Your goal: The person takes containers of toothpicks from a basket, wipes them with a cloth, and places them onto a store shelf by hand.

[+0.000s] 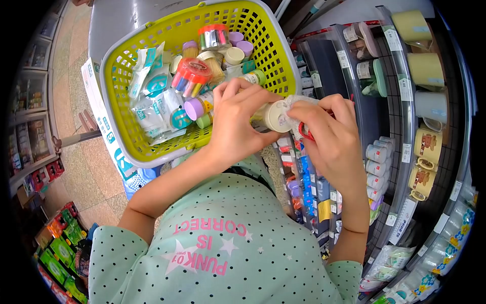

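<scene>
My left hand [235, 119] is closed around a small clear jar with a cream lid [277, 117], held sideways over the near right rim of a yellow-green basket [124, 86]. My right hand [331, 131] pinches a whitish, fuzzy cloth [298, 104] with a red loop [305, 131]. The cloth touches the edge of the jar's lid. Inside the basket lie a red-lidded jar of coloured sticks [192, 76], a second red-lidded jar [213, 38], several purple- or cream-lidded jars, a purple-lidded jar [194, 109] and white-and-teal packets [157, 109].
Shelves on the right hold mugs [424, 68], several white-wrapped cylinders [375, 153] and bagged goods [395, 261]. A white box [104, 109] stands left of the basket. Tiled floor [83, 167] runs along the left, beside display cases [30, 139] and green packages [53, 263].
</scene>
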Demonstrator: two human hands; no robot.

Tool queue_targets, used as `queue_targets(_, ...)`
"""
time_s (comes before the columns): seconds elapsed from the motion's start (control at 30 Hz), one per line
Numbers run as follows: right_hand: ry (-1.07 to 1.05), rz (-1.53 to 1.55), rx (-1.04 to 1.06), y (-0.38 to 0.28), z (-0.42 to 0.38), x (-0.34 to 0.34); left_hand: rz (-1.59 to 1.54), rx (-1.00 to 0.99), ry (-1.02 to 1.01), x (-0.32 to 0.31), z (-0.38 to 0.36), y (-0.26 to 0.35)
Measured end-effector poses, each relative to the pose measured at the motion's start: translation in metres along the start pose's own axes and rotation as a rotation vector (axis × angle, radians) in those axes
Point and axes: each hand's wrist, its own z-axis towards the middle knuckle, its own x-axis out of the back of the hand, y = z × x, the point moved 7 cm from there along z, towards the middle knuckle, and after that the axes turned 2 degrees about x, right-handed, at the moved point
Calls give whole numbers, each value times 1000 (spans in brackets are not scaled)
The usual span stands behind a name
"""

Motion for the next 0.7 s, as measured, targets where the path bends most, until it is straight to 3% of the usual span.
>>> queue_targets(0.27,-67,129,-196,9,-17,7,35,4,36,0,-3,1)
queue_targets(0.37,31,172,-260,21,-26,10,27,0,44,2,-2,1)
queue_targets(0.5,97,106,-190,17,-15,8,33,0,22,0,-2,2)
queue_targets(0.7,29,-16,-35,0,-2,2,44,-15,41,0,-3,5)
